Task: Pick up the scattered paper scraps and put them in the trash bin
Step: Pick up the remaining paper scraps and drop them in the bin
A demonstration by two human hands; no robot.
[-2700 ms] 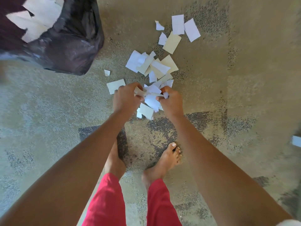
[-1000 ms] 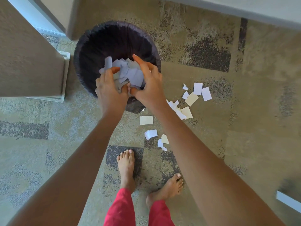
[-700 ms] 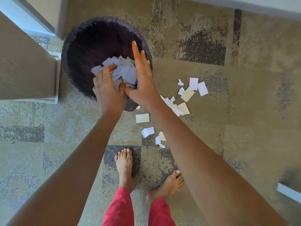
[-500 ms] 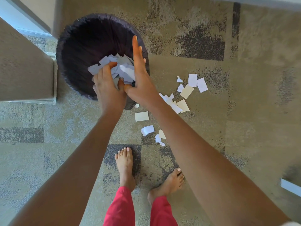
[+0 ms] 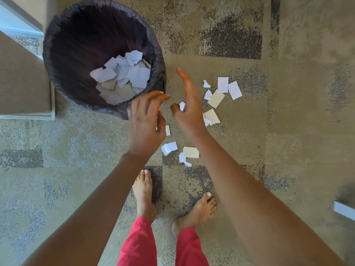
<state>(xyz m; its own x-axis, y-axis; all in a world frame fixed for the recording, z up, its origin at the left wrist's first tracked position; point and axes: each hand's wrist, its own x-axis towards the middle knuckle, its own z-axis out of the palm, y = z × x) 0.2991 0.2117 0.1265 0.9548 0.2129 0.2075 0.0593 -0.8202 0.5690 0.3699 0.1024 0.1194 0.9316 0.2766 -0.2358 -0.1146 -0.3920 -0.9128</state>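
Note:
A round trash bin with a dark liner (image 5: 57, 60) stands at the upper left, and a heap of white and tan paper scraps (image 5: 123, 77) lies inside it. My left hand (image 5: 146, 123) hovers just right of the bin's near rim, fingers spread, nothing in it. My right hand (image 5: 189, 106) is beside it, fingers stretched upward and apart, also with nothing in it. Several paper scraps (image 5: 222, 93) lie on the carpet to the right of my hands, and a few more scraps (image 5: 182, 150) lie below them.
A wall corner with a white baseboard (image 5: 28, 104) stands left of the bin. My bare feet (image 5: 144, 192) are on the patterned carpet under my arms. A white object (image 5: 343, 210) juts in at the right edge.
Both hands held a bundle of scraps over the bin; they have let it drop inside and have drawn back to the right, off the bin.

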